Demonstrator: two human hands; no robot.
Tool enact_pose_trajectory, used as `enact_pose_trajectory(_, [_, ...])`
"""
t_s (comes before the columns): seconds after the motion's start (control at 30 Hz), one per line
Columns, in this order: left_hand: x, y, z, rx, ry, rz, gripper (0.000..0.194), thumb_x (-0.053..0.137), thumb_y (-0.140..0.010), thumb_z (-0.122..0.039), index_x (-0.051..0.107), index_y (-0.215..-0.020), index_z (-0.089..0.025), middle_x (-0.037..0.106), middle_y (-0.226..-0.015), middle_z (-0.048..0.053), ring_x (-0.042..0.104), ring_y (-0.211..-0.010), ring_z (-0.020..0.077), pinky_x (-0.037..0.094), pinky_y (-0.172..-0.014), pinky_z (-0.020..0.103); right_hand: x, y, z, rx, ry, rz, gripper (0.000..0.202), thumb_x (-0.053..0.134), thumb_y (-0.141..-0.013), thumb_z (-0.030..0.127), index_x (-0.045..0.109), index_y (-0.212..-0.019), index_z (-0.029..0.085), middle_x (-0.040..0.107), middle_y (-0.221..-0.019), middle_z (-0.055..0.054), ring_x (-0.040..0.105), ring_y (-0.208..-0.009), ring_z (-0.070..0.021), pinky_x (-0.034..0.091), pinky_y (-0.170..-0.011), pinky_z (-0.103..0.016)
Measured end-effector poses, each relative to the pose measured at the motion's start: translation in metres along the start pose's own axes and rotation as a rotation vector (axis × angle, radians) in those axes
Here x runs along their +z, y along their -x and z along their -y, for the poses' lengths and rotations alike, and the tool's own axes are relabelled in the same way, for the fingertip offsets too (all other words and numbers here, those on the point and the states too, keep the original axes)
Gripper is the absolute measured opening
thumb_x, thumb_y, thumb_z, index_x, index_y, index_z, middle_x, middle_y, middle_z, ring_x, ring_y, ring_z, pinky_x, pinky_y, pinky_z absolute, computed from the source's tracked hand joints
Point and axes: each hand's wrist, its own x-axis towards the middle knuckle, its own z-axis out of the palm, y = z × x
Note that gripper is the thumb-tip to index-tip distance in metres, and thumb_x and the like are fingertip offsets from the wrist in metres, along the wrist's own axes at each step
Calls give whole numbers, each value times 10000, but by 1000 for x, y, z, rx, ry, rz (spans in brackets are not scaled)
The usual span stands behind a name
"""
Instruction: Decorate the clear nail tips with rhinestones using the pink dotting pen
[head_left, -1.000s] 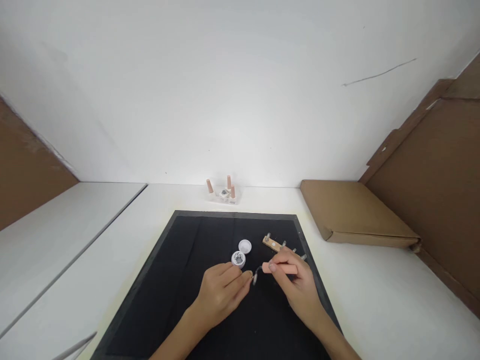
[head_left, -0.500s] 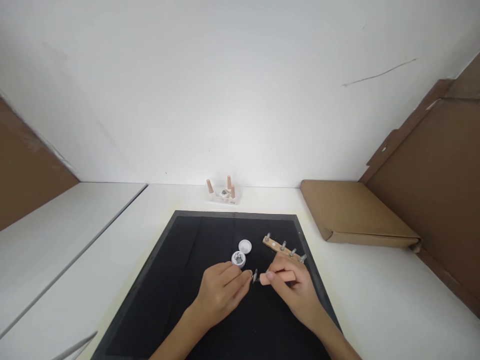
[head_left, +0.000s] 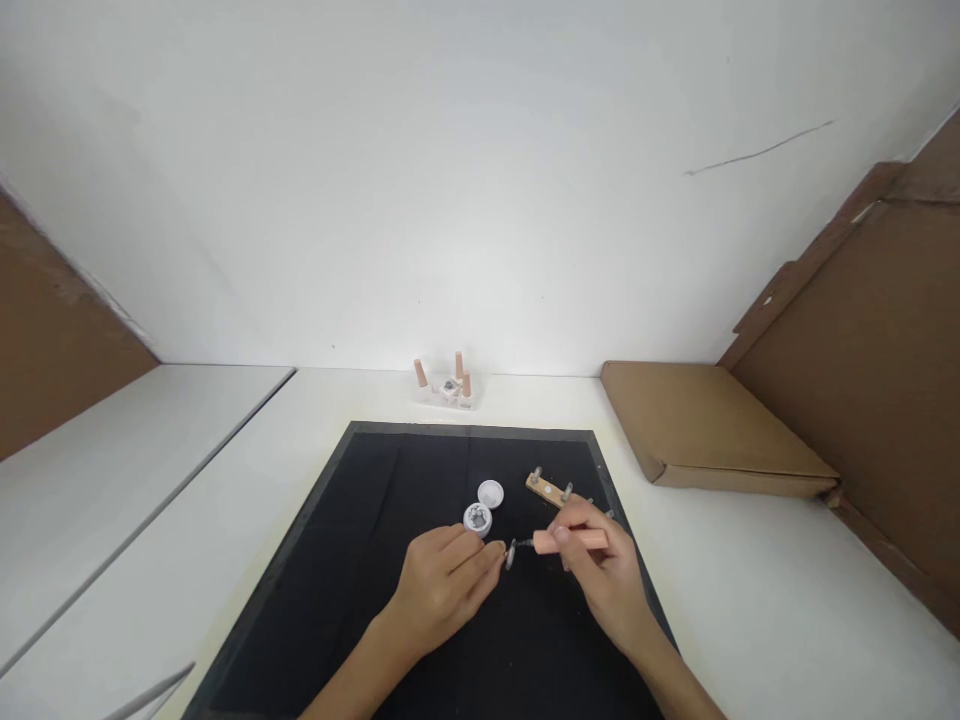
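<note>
My left hand (head_left: pixel 444 580) is closed, its fingertips pinching a small greyish false nail (head_left: pixel 511 555) that stands out to the right. In my right hand (head_left: pixel 606 580) is a nail polish brush (head_left: pixel 571 541), gripped by its peach cap. The dark bristles point left and reach the upper edge of the false nail; whether they touch cannot be made out. Just beyond my left fingers sits a small white jar (head_left: pixel 478 518) with silvery contents, its round lid (head_left: pixel 490 493) flipped back. Behind my right hand lies a wooden strip (head_left: pixel 547 489) bearing several upright nail tips, partly hidden.
A black mat (head_left: pixel 420 480) covers the middle of the white table (head_left: pixel 750 580). At the back, a clear tray (head_left: pixel 442 402) holds peach-capped polish bottles. A flat cardboard box (head_left: pixel 720 420) lies at right. A grey pointed object (head_left: pixel 154 690) shows at lower left.
My right hand has drawn the brush slightly right and up, so more of its dark bristles shows. The left hand and the false nail stay nearly still.
</note>
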Motion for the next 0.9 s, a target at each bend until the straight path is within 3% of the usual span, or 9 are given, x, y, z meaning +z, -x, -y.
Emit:
enact_pose_trajectory(0.2, [1,-2,0,-23,32,-11,109,610,-781,-59,612,-849,-145,604,-576,0,488,-492,105,391,-480,229,0,0,7,-22,-6,145,209,551,-837,208,560,-629,193,569,-588,21,526,-537,-120,402,-542,-232])
enact_pose_trajectory(0.5, [2,-1,-2,-61,77,-24,109,595,-785,-58,614,-833,-154,592,-570,-10,476,-476,92,379,-472,219,1,-1,-2,-73,79,19,183,555,-858,265,614,-695,207,590,-658,-2,554,-656,-161,444,-657,-296])
enact_pose_trajectory(0.67, [1,-2,-2,-63,81,-42,123,579,-793,-53,610,-848,-159,609,-584,-7,492,-482,89,393,-482,215,0,-1,-1,-37,9,-36,163,544,-861,293,603,-732,212,576,-663,-1,533,-593,-147,428,-589,-286])
enact_pose_trajectory(0.9, [2,-1,0,-57,80,-40,127,607,-780,-53,608,-864,-147,619,-587,2,495,-486,97,397,-478,223,-1,-1,7,-31,-25,120,222,540,-854,263,556,-643,194,563,-595,13,525,-544,-130,412,-547,-251])
